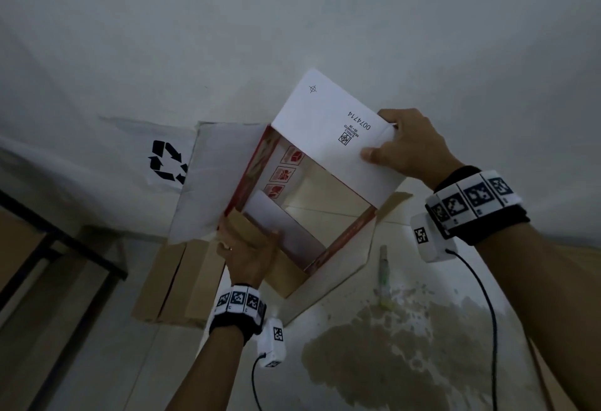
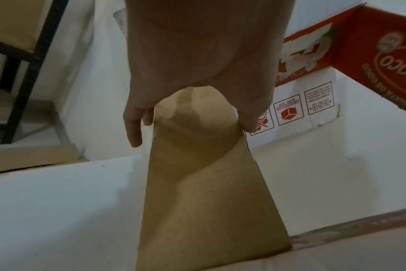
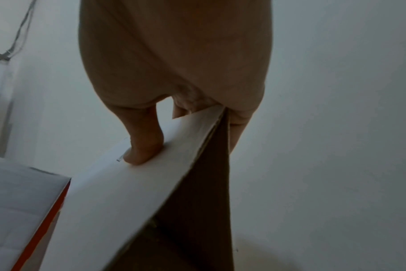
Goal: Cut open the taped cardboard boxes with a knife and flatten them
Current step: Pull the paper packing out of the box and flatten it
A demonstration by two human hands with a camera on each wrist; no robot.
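Note:
I hold a white and red cardboard box point(image 1: 294, 179) up in the air, open at both ends so the floor shows through it. My right hand point(image 1: 388, 145) pinches its big white top flap point(image 1: 328, 124) at the edge, thumb point(image 3: 141, 148) on the white face and fingers behind on the brown side. My left hand point(image 1: 248, 244) grips a brown flap point(image 2: 204, 183) at the box's near left corner. In the left wrist view the red printed wall point(image 2: 371, 55) and handling symbols show. A pale green and white knife-like tool point(image 1: 383, 272) lies on the floor to the right.
Flattened brown cardboard point(image 1: 182, 283) lies on the floor under the box. A recycling sign point(image 1: 167, 161) hangs on the white wall. A black metal frame point(image 1: 74, 248) stands at the left. A dark stain point(image 1: 390, 348) spreads over the floor at lower right.

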